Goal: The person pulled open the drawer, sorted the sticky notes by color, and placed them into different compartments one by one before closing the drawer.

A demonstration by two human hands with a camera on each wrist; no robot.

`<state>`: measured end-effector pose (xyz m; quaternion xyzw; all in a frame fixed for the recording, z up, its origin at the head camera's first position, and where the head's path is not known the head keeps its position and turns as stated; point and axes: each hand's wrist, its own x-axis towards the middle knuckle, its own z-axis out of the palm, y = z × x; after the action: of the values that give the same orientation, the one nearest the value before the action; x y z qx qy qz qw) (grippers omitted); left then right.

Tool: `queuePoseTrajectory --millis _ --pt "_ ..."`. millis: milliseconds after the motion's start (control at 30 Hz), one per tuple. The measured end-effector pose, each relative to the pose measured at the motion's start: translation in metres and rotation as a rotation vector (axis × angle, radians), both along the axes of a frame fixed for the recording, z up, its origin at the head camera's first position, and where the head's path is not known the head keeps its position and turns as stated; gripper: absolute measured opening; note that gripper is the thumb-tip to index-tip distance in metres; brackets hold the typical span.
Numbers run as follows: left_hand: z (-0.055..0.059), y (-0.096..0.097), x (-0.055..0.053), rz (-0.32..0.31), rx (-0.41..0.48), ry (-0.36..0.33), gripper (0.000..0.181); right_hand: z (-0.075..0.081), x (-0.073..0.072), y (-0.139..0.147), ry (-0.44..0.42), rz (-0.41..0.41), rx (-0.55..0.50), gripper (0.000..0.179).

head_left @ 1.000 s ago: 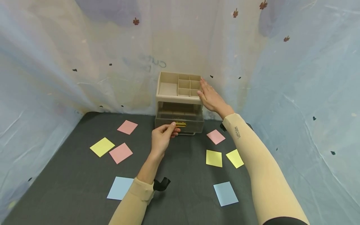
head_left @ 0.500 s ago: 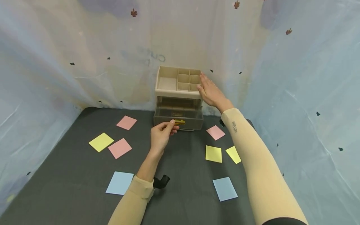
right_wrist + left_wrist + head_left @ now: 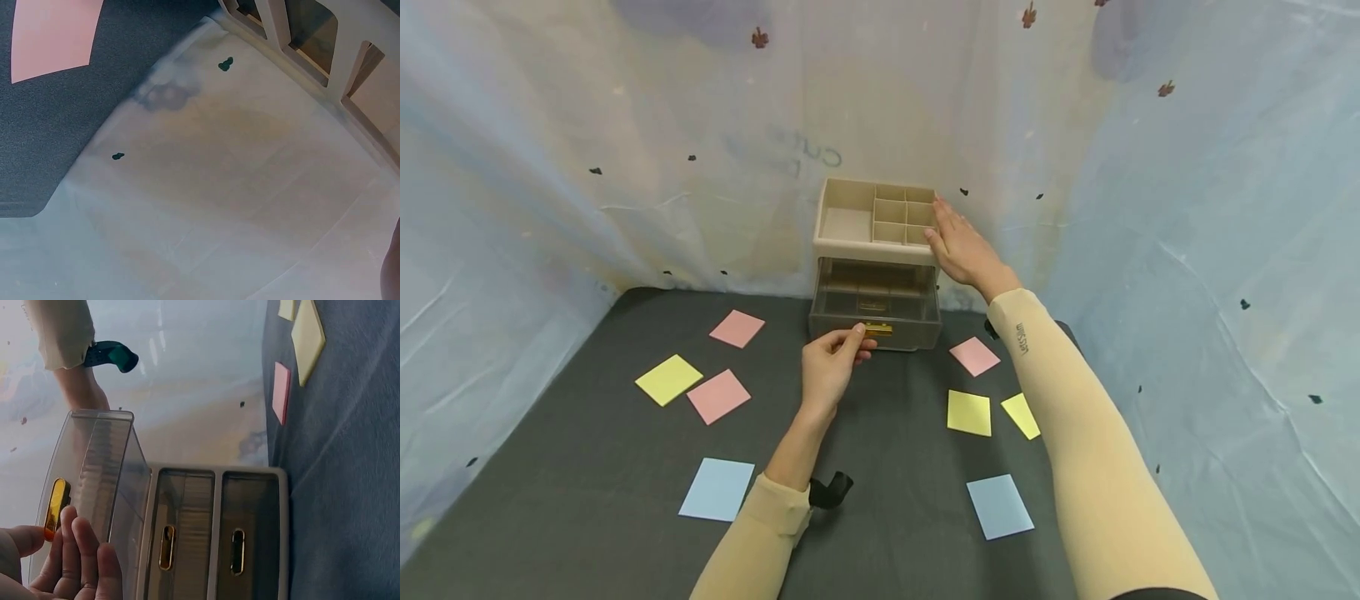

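A beige desktop organizer (image 3: 876, 250) with an open divided top stands against the back sheet. Its top drawer (image 3: 913, 333), clear and smoky, is slid out. The thumb and fingers of my left hand (image 3: 829, 367) pinch the gold handle (image 3: 880, 330) on that drawer. In the left wrist view the same handle (image 3: 57, 503) sits between thumb and fingertips, and two lower drawers (image 3: 187, 506) are closed. My right hand (image 3: 967, 254) rests on the organizer's top right side with its fingers straight. Only a sliver of it shows in the right wrist view.
Sticky notes lie on the dark tabletop (image 3: 880, 517): pink (image 3: 737, 328), yellow (image 3: 669, 380) and blue (image 3: 717, 489) to the left. Pink (image 3: 974, 357), yellow (image 3: 969, 412) and blue (image 3: 1000, 507) notes lie to the right. Patterned sheets (image 3: 700, 100) hang behind and at the sides.
The top drawer has come a little farther out toward me with my left hand on its handle. The right hand keeps its place on the organizer. The head view has tilted slightly down.
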<state>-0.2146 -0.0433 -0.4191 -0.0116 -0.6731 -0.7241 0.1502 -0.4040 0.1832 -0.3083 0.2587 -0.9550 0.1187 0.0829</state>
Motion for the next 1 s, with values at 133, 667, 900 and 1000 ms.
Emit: queuePoseTrajectory --millis 133,667,900,1000 --pt "0.000 -0.003 0.000 0.027 -0.130 0.022 0.030 0.000 0.000 -0.002 -0.011 0.000 -0.004 0.071" --pt "0.004 -0.028 0.011 -0.164 -0.434 0.073 0.037 0.000 0.000 -0.005 0.014 0.013 0.002 0.071" --pt "0.001 -0.043 0.017 -0.186 -0.508 0.132 0.032 0.003 0.000 -0.003 0.011 0.017 0.006 0.071" --pt "-0.003 -0.051 0.019 -0.198 -0.537 0.145 0.033 0.003 0.001 0.000 0.017 0.015 0.002 0.070"
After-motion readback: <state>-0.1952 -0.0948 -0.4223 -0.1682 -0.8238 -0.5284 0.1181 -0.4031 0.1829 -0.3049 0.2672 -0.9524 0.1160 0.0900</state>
